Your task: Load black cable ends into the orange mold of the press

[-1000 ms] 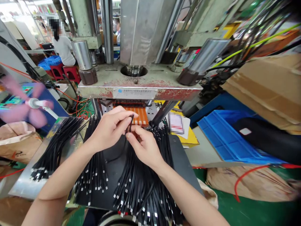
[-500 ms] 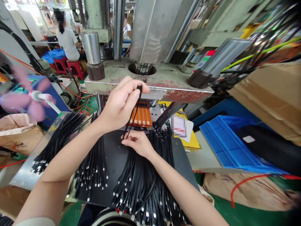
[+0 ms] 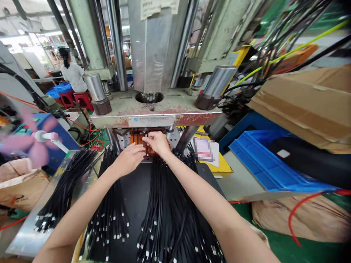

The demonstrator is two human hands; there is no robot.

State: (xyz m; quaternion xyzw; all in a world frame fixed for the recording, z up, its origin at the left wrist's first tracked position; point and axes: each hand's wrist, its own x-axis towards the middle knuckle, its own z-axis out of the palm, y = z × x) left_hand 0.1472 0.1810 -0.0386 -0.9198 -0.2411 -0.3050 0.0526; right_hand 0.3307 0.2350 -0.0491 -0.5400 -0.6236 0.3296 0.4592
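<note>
Across the near table [image 3: 133,212], below your hands, black cables [image 3: 170,215] with pale metal tips lie in bunches; another bunch rests on the metal sheet [image 3: 20,239] beyond your left forearm. Just ahead, your left hand [image 3: 130,159] has its fingers lightly bent and close together, their tips at the orange plate [image 3: 134,138]; you can't tell from this view whether they pinch anything. Your right hand [image 3: 156,142] reaches over that plate, thumb and forefinger nearly together at a thin black strip [image 3: 148,149], though a firm grip on it isn't clear. You seem to be at the stage of setting strips on the plate, a position that calls for small, steady fingertip adjustments under the press [image 3: 156,118].

Right of your right hand, a blue crate [image 3: 246,160] has a long black object [image 3: 309,160] lying in it, and a brown sack [image 3: 298,219] sits below, contents hidden. Far beyond your left hand, blue baskets [image 3: 62,87] stand near a seated person [image 3: 75,78]; you can't make out what they hold.
</note>
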